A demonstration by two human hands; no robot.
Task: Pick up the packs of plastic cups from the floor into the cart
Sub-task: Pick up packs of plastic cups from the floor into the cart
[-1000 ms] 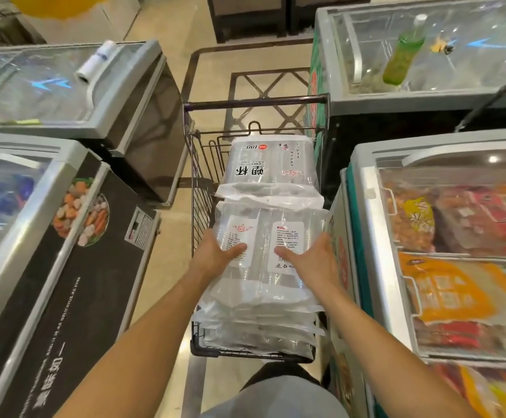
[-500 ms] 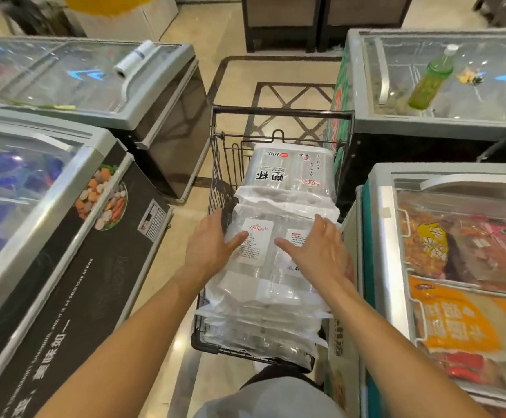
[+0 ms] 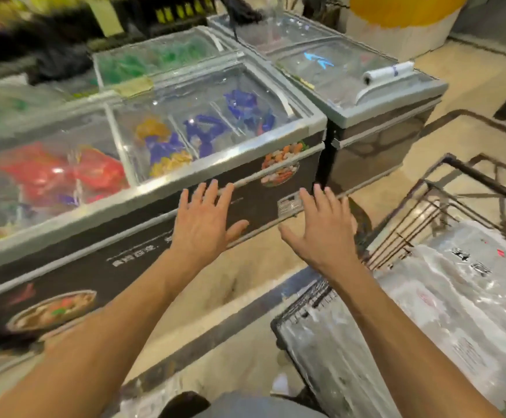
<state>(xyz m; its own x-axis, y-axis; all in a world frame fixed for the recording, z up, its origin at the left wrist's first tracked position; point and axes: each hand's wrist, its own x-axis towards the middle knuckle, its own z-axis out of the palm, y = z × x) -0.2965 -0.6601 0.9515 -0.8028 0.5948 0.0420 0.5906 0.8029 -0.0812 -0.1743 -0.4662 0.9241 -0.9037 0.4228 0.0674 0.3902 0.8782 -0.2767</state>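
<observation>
Both hands have lifted off the packs of plastic cups [image 3: 444, 297] — left hand [image 3: 205, 220] and right hand [image 3: 321, 227] with fingers spread, empty — packs stacked in the cart [image 3: 426, 206] right of the fingers, so the view swings toward the floor [image 3: 245, 282] for more.

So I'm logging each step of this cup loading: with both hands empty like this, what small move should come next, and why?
Probably reach down to the bottom edge of the view. Both the left hand and right hand are open and empty, clear of the cart, and what looks like clear plastic lies on the floor there, though it's blurred.
</observation>
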